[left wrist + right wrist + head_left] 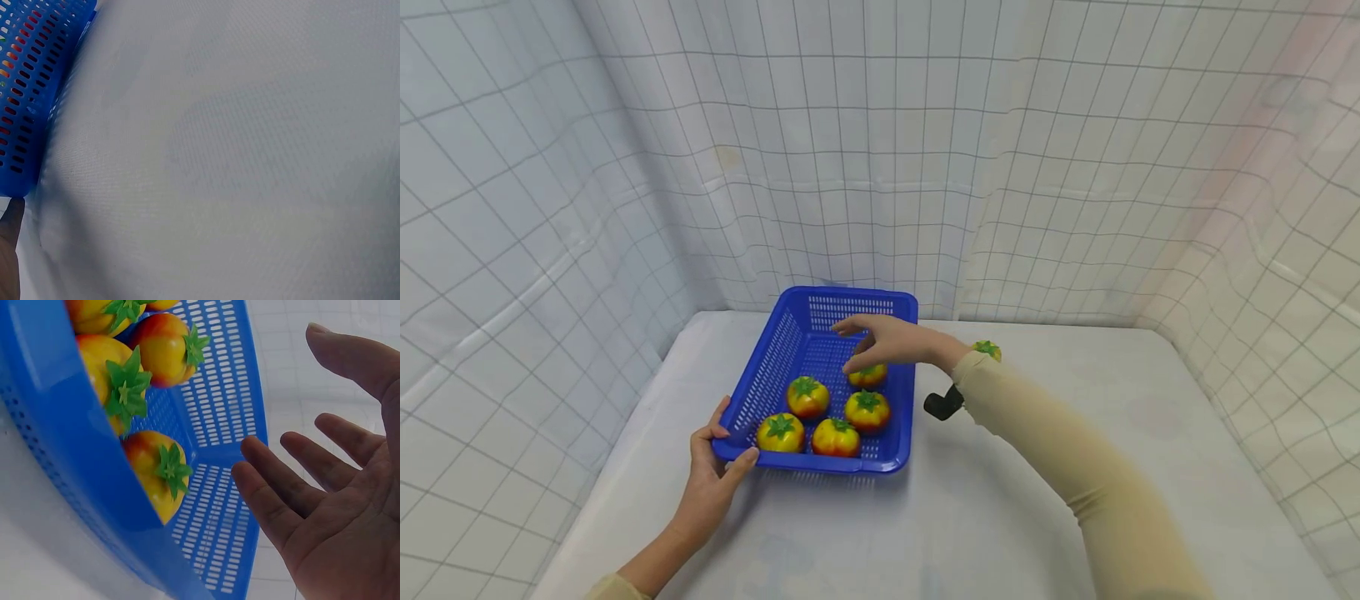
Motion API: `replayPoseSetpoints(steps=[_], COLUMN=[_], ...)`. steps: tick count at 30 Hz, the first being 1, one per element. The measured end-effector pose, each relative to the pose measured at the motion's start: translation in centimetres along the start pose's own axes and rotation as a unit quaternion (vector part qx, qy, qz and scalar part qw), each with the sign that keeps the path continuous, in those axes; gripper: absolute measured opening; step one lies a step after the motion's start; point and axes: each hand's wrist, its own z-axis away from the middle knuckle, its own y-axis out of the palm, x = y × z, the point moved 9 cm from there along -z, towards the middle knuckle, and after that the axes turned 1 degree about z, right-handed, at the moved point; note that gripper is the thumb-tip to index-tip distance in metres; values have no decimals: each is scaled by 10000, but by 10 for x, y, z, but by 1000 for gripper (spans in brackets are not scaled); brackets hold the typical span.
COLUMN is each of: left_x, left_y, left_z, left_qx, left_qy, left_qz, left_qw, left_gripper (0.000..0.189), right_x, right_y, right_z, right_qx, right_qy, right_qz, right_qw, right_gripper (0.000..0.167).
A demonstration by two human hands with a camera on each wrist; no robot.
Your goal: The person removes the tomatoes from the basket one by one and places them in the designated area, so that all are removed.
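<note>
A blue plastic basket [820, 465] holds several yellow-and-red, tomato-like fruits [808, 398] with green leafy tops. My left hand [709, 475] grips its near left corner, thumb over the front rim and fingers along the left side. In the left wrist view, only a bit of that hand [9, 247] shows beneath the basket wall [25, 119]. Over the basket's right side hovers my right hand [891, 340], partly covering one fruit [868, 377]. The right wrist view shows this hand [350, 506] with its fingers extended, spread and holding nothing.
Another such fruit [987, 348] is outside the basket on the right, partly hidden by my right sleeve [1045, 442]. A black object [943, 406] shows beneath the right wrist. White grid-patterned sheets [880, 167] surround the white-covered table [1120, 400].
</note>
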Motion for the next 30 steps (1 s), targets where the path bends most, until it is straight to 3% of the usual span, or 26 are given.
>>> replayPoseSetpoints(steps=[18,30], left_x=[-6,-5], left_y=[2,1], left_z=[1,2], left_qx=[-4,-2], left_qy=[91,90], left_qz=[80,60], left_qw=[9999,9999], left_gripper=[40,40], right_x=[8,-8], right_y=[45,60], right_z=[-45,-56], right_qx=[735,805], right_qy=[368,1032], right_qz=[821,613], right_qw=[9932,9895], right_gripper=[78,80])
